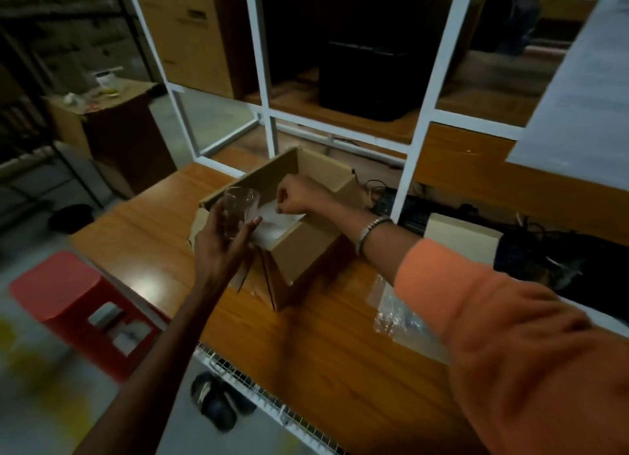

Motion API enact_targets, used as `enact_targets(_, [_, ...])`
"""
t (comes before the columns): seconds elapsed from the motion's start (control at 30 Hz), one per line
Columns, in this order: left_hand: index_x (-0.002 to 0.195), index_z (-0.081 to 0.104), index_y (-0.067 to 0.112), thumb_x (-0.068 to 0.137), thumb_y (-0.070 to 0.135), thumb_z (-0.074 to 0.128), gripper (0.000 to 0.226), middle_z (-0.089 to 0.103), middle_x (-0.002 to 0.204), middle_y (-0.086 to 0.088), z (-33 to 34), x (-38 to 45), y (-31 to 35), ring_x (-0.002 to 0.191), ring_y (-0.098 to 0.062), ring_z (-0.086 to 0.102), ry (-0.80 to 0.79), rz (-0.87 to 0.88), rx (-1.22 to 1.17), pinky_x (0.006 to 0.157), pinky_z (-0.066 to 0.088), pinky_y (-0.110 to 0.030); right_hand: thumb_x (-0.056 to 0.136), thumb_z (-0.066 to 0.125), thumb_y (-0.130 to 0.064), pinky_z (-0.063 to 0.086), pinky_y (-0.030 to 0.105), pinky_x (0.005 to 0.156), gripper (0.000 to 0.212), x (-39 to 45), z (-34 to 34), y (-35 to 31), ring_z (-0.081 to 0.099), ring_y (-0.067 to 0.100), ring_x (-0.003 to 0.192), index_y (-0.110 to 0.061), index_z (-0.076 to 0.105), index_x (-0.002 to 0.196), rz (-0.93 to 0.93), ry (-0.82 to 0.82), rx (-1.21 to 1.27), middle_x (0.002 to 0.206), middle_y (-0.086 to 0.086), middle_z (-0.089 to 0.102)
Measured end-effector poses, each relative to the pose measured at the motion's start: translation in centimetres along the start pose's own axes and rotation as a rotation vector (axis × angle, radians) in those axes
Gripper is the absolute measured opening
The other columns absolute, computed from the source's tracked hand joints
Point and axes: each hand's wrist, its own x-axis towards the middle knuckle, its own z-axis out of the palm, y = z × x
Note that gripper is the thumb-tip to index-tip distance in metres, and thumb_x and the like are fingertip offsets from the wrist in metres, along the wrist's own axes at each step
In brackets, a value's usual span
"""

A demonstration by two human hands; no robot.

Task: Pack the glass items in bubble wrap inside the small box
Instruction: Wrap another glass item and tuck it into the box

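Observation:
A small open cardboard box point(306, 253) stands on the wooden table point(323, 352). White bubble wrap point(272, 224) lines its inside. My left hand point(221, 250) holds a clear drinking glass point(238, 209) upright just over the box's near left edge. My right hand point(299, 195) reaches into the box from the right, fingers pinched on the bubble wrap. Another sheet of bubble wrap point(398, 315) lies flat on the table to the right of the box, partly hidden under my orange sleeve.
A white metal frame point(269, 114) rises behind the box. A red plastic stool point(75, 301) stands on the floor at the left. A wire rack edge point(258, 393) and a sandal point(214, 400) lie below the table's front. A pale box point(459, 236) sits at the right.

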Motion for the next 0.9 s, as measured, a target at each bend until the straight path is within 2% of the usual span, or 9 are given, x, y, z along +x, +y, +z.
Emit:
enact_targets(0.07, [0.151,0.049,0.026,0.099,0.044,0.074,0.06,0.066,0.141,0.0,0.2,0.4,-0.2,0.119,-0.015,0.07,0.018,-0.039,-0.034,0.09,0.065,-0.05,0.082,0.084,-0.036,0.062,0.039,0.085,0.027,2.8,1.6,-0.5,0.072,0.026,0.097,-0.019,0.08,0.103,-0.046,-0.199,-0.157,0.114,0.007,0.078])
enact_targets(0.17, [0.149,0.05,0.027,0.101,0.042,0.072,0.055,0.066,0.138,0.004,-0.1,0.7,-0.5,0.118,-0.008,0.069,0.022,-0.096,-0.056,0.094,0.064,-0.049,0.083,0.074,-0.056,0.054,0.046,0.104,0.064,6.2,4.4,-0.8,0.061,0.03,0.131,-0.025,0.068,0.139,-0.138,-0.44,-0.45,0.147,-0.001,0.063])
enact_targets(0.3, [0.151,0.047,0.032,0.1,0.051,0.068,0.058,0.064,0.142,0.0,-0.5,1.4,-0.5,0.122,-0.016,0.068,-0.039,-0.181,-0.056,0.096,0.064,-0.05,0.1,0.057,-0.045,0.035,0.058,0.12,0.064,7.0,6.2,-0.2,0.038,0.034,0.153,-0.024,0.044,0.159,-0.092,-0.528,-0.518,0.169,0.004,0.036])
enact_targets(0.4, [0.15,0.047,0.031,0.101,0.051,0.066,0.056,0.064,0.142,0.001,-0.2,1.6,-0.3,0.119,-0.01,0.068,-0.044,-0.18,-0.015,0.096,0.063,-0.047,0.102,0.055,-0.03,0.047,0.049,0.108,0.051,5.9,4.6,0.3,0.053,0.035,0.139,-0.013,0.052,0.151,-0.086,-0.391,-0.296,0.155,0.012,0.054])
enact_targets(0.5, [0.144,0.053,0.034,0.1,0.049,0.07,0.05,0.064,0.133,0.013,0.8,1.6,0.4,0.112,0.003,0.065,0.025,-0.17,-0.027,0.094,0.063,-0.043,0.095,0.065,-0.027,0.055,0.046,0.098,0.028,4.2,1.9,1.0,0.07,0.028,0.111,-0.016,0.076,0.118,-0.152,-0.169,-0.054,0.118,0.009,0.076])
enact_targets(0.63, [0.139,0.059,0.03,0.099,0.042,0.074,0.044,0.069,0.13,0.006,3.0,1.6,2.8,0.113,-0.014,0.072,0.174,-0.164,-0.293,0.09,0.065,-0.052,0.08,0.087,-0.024,0.059,0.026,0.072,0.007,0.3,-4.6,3.2,0.069,-0.003,0.074,-0.019,0.083,0.083,-0.175,0.177,0.435,0.085,-0.008,0.079])
enact_targets(0.7, [0.132,0.063,0.038,0.099,0.048,0.073,0.036,0.07,0.131,0.007,4.3,1.6,4.3,0.117,-0.02,0.072,0.228,-0.172,-0.404,0.093,0.063,-0.055,0.077,0.093,-0.02,0.055,0.023,0.072,0.019,-3.1,-8.4,4.7,0.068,-0.004,0.077,-0.014,0.079,0.089,-0.179,0.308,0.711,0.09,-0.01,0.076])
enact_targets(0.8, [0.133,0.065,0.021,0.098,0.051,0.071,0.046,0.071,0.132,-0.006,6.4,1.7,6.3,0.117,-0.027,0.072,0.209,-0.209,-0.585,0.086,0.064,-0.046,0.084,0.088,-0.009,0.061,0.031,0.07,0.046,-8.2,-11.5,7.9,0.074,0.005,0.09,-0.015,0.064,0.123,-0.097,0.424,1.158,0.119,0.0,0.068])
enact_targets(0.9, [0.13,0.065,0.015,0.102,0.046,0.067,0.042,0.072,0.126,-0.009,9.2,1.0,8.0,0.112,-0.027,0.073,0.08,-0.198,-0.631,0.083,0.063,-0.042,0.082,0.086,0.0,0.064,0.046,0.087,0.075,-12.9,-10.2,12.6,0.071,0.026,0.117,-0.022,0.051,0.145,0.076,0.318,1.381,0.137,0.007,0.061])
